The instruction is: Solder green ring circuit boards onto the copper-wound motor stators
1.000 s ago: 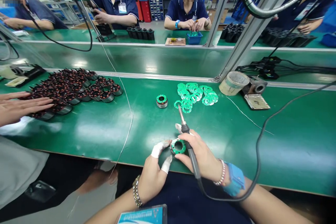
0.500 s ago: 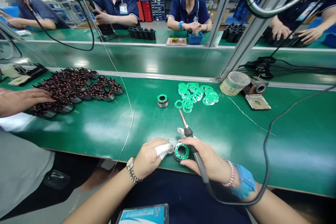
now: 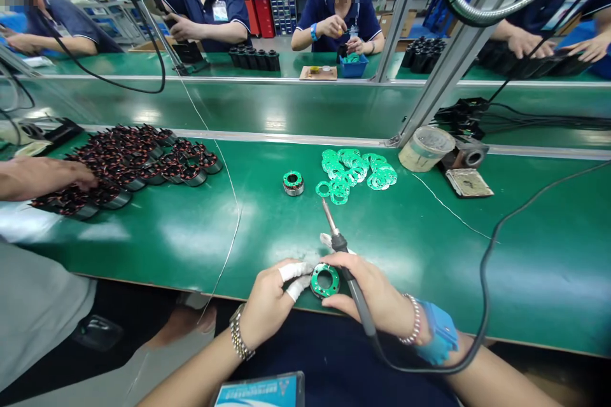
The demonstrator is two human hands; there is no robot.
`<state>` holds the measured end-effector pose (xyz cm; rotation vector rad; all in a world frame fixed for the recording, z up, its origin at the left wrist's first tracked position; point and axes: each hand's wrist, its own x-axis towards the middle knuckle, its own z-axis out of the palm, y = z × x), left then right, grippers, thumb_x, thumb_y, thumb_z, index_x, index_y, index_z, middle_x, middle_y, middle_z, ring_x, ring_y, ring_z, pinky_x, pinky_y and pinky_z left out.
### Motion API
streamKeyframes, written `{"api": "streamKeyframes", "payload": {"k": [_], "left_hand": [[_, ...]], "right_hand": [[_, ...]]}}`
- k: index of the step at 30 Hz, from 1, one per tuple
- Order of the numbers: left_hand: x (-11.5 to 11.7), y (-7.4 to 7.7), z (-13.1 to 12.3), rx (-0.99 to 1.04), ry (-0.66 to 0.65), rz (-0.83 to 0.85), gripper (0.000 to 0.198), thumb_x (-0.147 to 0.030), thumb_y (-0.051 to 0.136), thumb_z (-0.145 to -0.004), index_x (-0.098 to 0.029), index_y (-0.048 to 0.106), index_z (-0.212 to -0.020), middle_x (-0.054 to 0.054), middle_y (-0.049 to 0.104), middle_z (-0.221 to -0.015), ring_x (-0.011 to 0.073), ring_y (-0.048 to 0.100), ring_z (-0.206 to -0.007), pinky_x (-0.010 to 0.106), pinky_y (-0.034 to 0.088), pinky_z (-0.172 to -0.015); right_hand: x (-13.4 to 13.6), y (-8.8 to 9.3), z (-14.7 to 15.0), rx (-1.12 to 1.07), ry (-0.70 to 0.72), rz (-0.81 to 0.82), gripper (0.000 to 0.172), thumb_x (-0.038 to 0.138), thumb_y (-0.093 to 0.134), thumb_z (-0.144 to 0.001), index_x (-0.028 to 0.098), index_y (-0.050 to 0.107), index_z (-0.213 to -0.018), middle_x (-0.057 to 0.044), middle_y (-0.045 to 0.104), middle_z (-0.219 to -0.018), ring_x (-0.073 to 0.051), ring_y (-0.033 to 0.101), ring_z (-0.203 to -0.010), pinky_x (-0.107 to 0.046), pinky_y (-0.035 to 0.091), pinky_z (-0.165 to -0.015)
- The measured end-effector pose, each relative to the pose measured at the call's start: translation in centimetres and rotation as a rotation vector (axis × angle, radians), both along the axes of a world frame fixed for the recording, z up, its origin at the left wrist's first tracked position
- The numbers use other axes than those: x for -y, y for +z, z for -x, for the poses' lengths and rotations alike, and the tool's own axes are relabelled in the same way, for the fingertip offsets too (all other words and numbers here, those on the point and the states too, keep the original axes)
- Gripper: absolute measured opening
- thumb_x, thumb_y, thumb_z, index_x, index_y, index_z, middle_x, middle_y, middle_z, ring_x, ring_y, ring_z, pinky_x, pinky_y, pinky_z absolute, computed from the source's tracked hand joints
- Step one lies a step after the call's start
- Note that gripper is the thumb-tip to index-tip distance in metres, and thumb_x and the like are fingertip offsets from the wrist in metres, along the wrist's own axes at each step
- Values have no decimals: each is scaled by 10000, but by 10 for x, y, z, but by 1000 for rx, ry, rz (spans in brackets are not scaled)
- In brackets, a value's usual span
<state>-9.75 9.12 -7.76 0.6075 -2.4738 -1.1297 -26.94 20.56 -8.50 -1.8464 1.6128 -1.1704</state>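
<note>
Green ring circuit board (image 3: 325,280); left hand (image 3: 268,303) curled beside; right hand (image 3: 370,292) gripping soldering iron (image 3: 348,273)

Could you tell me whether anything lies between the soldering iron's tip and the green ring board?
Yes: a small white wrapped piece sits on that line, just past the right hand holding the soldering iron, between the tip and the ring board.

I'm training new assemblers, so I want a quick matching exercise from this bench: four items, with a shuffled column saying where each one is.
Items:
1. soldering iron
2. ring board
3. loose green rings
4. wound coils

Places:
A. heaped on the bench
B. gripped in the right hand
C. under a co-worker's hand
D. between the right hand and the left hand

Pairs: 1B, 2D, 3A, 4C
</note>
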Motion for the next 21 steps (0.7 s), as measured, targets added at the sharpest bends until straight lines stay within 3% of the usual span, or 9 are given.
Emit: {"api": "streamKeyframes", "payload": {"k": [5,14,21], "left_hand": [[6,0,6,41,11,-15,91,-178,530,-808,-177,620,-821,22,642,-783,139,603,-710,252,496,-664],[15,6,11,37,-103,-153,72,-179,530,-791,-171,601,-800,20,609,-760,132,585,-696,242,499,-650],[9,1,11,47,-24,-487,57,-153,507,-781,-154,563,-774,15,609,-711,127,581,-645,245,515,-626]], "right_hand": [[0,4,-1,-15,-12,-10,452,291,634,-760,197,403,-1136,-77,563,-962,-176,581,-815,-299,502,-720],[2,0,1,6,-4,-12,489,307,660,-733,197,410,-1139,-83,567,-1000,-183,586,-848,-301,497,-754],[1,-2,1,-9,-18,-28,502,350,652,-742,203,396,-1148,-77,566,-984,-189,582,-858,-319,499,-767]]}}
